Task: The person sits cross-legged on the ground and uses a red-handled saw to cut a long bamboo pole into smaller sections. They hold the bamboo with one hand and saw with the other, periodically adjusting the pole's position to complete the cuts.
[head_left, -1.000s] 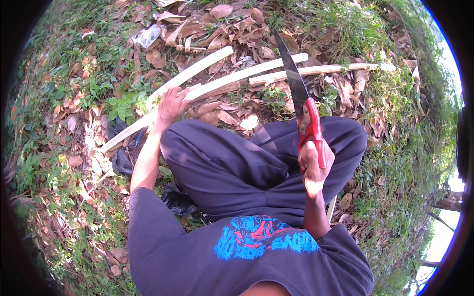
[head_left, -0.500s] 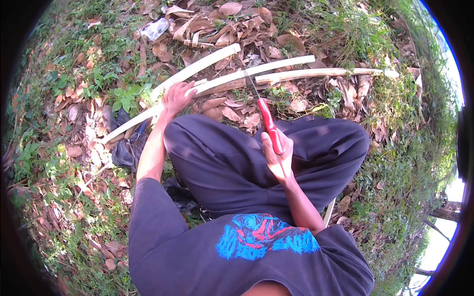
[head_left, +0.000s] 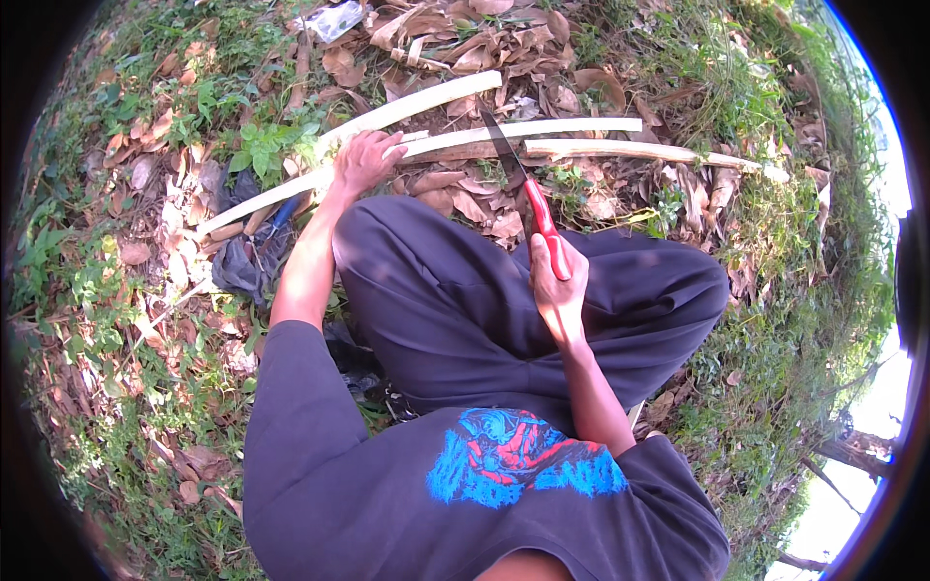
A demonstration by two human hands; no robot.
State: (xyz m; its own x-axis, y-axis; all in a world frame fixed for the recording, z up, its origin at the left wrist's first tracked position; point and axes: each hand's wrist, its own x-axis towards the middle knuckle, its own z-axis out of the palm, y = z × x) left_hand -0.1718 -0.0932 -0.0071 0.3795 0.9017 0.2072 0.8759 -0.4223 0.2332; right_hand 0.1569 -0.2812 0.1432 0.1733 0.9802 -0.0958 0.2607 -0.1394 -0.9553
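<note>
My left hand presses down on a long pale wooden strip, its fingers bent over the wood. This strip runs from the lower left up to the right, in front of my crossed legs. My right hand is closed around the red handle of a pruning saw. The saw's dark blade points away from me and crosses the strip to the right of my left hand. Whether its teeth touch the wood I cannot tell. A second pale strip lies beyond, and a rougher wooden piece lies to the right.
Dark plastic lies on the ground at left, with a blue-handled tool beside it. Dry leaves and grass surround me. A clear plastic scrap sits at the far side.
My right hand has pushed the saw slightly farther away from me, and the blade now shows its flat side. My left hand keeps its place on the strip. The whole view has shifted a little.
</note>
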